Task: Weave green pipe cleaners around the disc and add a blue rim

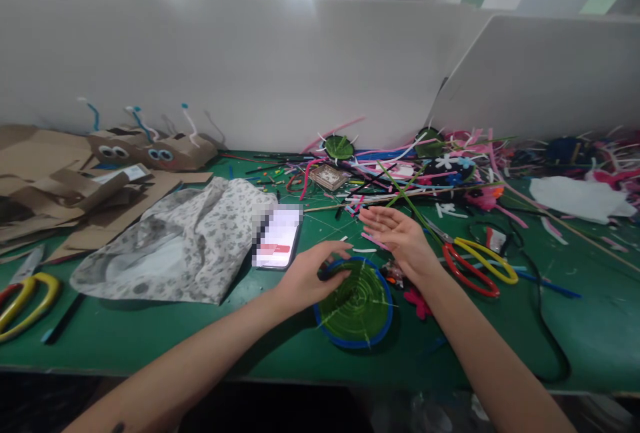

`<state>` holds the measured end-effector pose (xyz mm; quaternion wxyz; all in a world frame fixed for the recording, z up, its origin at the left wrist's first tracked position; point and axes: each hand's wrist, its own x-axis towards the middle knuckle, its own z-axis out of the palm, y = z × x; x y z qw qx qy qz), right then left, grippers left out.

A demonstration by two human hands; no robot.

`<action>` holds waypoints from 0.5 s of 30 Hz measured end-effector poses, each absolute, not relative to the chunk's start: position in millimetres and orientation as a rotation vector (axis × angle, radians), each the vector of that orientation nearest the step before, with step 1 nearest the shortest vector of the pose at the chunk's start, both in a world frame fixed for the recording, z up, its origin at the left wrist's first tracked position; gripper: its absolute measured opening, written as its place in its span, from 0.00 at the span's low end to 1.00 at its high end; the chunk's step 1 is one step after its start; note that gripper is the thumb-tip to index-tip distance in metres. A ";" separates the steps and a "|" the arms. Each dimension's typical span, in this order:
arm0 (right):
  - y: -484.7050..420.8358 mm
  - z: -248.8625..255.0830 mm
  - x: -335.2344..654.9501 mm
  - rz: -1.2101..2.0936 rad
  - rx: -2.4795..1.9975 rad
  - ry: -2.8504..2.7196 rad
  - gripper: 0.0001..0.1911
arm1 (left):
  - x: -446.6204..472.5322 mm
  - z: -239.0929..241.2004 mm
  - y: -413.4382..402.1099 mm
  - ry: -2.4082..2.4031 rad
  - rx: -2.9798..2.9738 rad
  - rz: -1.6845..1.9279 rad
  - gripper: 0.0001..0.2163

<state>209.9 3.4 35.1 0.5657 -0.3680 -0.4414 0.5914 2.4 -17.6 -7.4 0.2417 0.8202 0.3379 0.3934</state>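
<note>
A round green coiled piece, apparently of pipe cleaners, has a blue rim and pale spoke ends poking past its edge. At its upper left rim is my left hand, thumb over the green face and fingers curled about the edge, closed on it. My right hand is up beyond the far right of the piece, palm partly turned up and fingers stretched out, with nothing visible in it. Beneath my right wrist lie a pink flower-shaped piece and a small dark item I cannot make out.
Red-and-yellow scissors lie right of my right wrist; another pair is far left. A lit phone rests beside a patterned cloth. Cardboard pieces, loose pipe cleaners and a black cord spread across the green table.
</note>
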 end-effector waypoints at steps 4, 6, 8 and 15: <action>2.4 36.7 210.0 1.373 -0.881 -1.042 0.17 | 2.4 -7.5 -17.4 0.924 2.246 1.084 0.20; 2.4 37.1 209.4 1.376 -0.897 -1.028 0.14 | 2.3 -7.2 -17.5 0.922 2.244 1.083 0.20; 2.8 36.8 208.9 1.389 -0.910 -1.015 0.13 | 2.2 -6.7 -17.7 0.922 2.242 1.078 0.20; 3.5 36.2 208.3 1.390 -0.953 -1.028 0.17 | 2.1 -7.0 -17.6 0.915 2.249 1.082 0.20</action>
